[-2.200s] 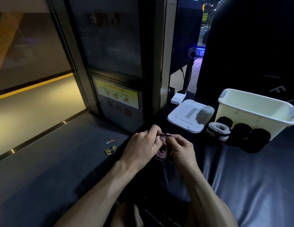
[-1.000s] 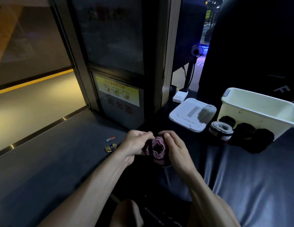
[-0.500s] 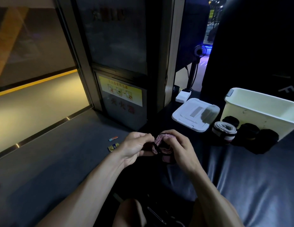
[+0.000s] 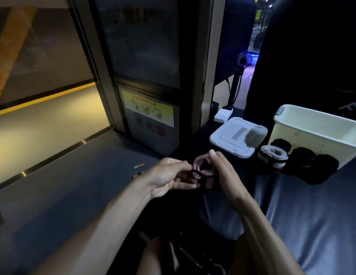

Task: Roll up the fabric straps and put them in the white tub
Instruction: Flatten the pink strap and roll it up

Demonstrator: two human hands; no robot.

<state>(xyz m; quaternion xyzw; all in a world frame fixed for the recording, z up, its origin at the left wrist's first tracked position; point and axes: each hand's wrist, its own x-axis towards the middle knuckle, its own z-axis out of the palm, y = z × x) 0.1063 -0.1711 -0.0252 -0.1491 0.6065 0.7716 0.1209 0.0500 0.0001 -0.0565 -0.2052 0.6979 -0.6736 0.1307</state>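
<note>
A pink fabric strap (image 4: 201,171), partly rolled, is held between two bare hands above a dark padded mat (image 4: 312,205). The roll is cupped by the curled fingers of the right hand (image 4: 222,171), while the strap's loose dark end is pinched by the left hand (image 4: 169,177). The rolling step appears to be under way. Next, the tail would probably need tucking so that the coil holds, before it is carried to the one white tub (image 4: 316,133), which stands well beyond the right hand. Just in front of that tub, four finished rolls are counted: one grey-and-white roll (image 4: 273,157) and three black rolls (image 4: 310,163). One white lid (image 4: 238,135) lies beyond the hands.
</note>
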